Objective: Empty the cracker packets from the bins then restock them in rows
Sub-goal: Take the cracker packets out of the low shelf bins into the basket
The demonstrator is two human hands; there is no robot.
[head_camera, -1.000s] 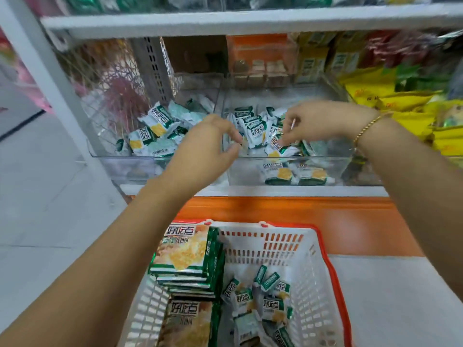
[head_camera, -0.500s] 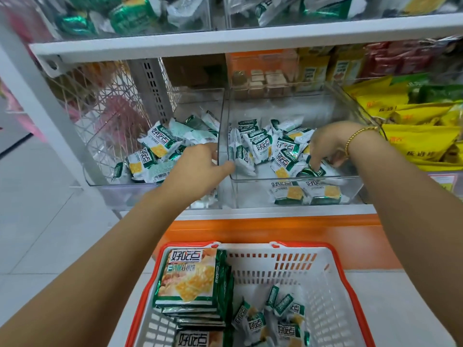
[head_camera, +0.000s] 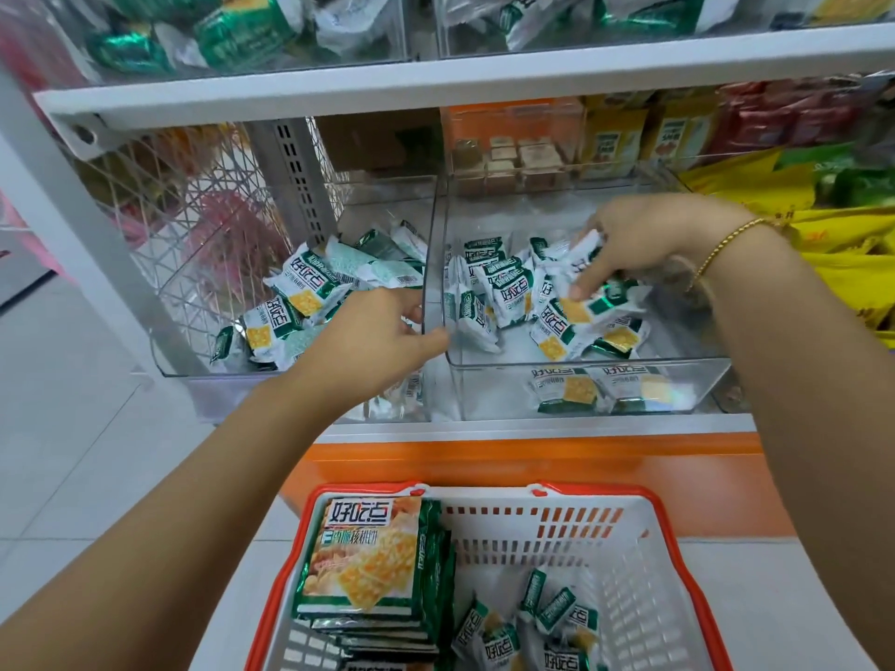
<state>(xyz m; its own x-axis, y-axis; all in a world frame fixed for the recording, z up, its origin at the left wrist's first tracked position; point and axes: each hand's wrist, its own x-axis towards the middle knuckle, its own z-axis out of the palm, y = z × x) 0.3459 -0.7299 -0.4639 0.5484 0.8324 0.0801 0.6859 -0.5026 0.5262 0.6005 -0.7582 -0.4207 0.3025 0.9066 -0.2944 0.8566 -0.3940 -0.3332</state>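
— Where do we stand with the bins?

— Half a second ago our right hand was low in the front right corner of the right bin. Now it is raised over the middle, thumb and fingers closed on one of the cracker packets, forefinger stretched down onto the heap.

— And our left hand?

— It has barely shifted. It sits at the wall between the two bins, near the front edge, fingers curled. We cannot tell whether it grips the wall, a packet or nothing.

— So what is left?

— Plenty, we judge. Loose cracker packets lie across the floor of the right bin and are piled toward the front of the left bin. Only a few lie in the red-rimmed basket below the shelf, beside a stack of large cracker packs at its left wall.

— Then we are only emptying so far?

— Yes. This grab looks bound for the basket, and restocking in rows is a long way off.
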